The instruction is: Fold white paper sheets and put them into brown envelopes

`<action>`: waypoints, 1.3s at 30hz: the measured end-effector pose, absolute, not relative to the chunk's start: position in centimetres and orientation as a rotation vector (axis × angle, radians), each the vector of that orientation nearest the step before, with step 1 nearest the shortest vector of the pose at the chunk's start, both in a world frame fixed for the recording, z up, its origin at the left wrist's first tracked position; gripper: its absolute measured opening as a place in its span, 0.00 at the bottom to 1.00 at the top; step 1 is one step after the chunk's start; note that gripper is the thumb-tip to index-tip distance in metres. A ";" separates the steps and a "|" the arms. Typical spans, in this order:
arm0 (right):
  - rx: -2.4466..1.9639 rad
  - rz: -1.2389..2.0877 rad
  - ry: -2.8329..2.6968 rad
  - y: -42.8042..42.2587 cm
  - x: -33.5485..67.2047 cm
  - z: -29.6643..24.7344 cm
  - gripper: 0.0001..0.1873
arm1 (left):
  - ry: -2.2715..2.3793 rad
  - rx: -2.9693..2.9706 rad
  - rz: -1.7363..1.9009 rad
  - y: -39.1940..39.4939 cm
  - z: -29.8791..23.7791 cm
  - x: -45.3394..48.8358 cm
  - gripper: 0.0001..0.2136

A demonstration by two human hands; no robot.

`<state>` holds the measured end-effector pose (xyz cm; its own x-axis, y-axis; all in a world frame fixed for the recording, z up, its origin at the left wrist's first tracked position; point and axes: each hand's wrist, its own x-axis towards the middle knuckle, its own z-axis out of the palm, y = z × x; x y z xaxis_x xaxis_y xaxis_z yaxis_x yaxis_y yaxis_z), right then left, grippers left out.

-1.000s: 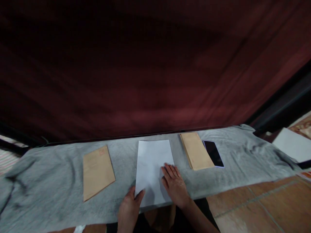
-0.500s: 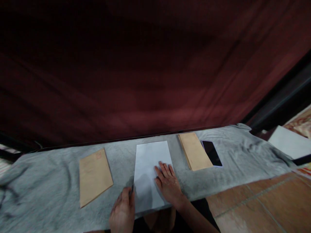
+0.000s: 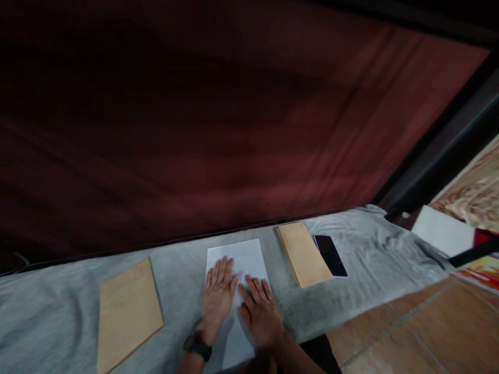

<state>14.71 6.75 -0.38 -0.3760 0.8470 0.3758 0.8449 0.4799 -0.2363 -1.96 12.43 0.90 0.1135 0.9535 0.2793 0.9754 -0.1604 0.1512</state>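
A white sheet of paper (image 3: 245, 257) lies on the grey cloth (image 3: 58, 301) in front of me. My left hand (image 3: 217, 297) rests flat on the sheet's left half, fingers stretched out, a dark watch on its wrist. Just to its right, my right hand (image 3: 259, 311) also lies flat on the sheet with the fingers spread. Neither hand holds anything. A brown envelope (image 3: 123, 312) lies to the left of the sheet. A stack of brown envelopes (image 3: 302, 253) lies to the right of it.
A black phone (image 3: 330, 255) lies beside the stack of envelopes. A dark red curtain (image 3: 218, 130) hangs behind the cloth. At the far right sit a white sheet (image 3: 442, 230) and tiled floor (image 3: 409, 327).
My left hand has moved from the sheet's near left edge up onto the paper and flattened out. The right hand stays flat on the sheet. The view has shifted, so everything sits lower and further left.
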 end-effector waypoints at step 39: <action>-1.226 0.055 -2.541 8.3 20.5 -0.5 0.28 | -1.817 -2.375 -0.508 4.1 0.7 -6.0 0.25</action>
<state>20.50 8.30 -0.47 -0.5813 0.7687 0.2668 0.7563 0.6314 -0.1712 -5.97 4.12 0.67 0.2283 0.9173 0.3262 0.9535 -0.2784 0.1154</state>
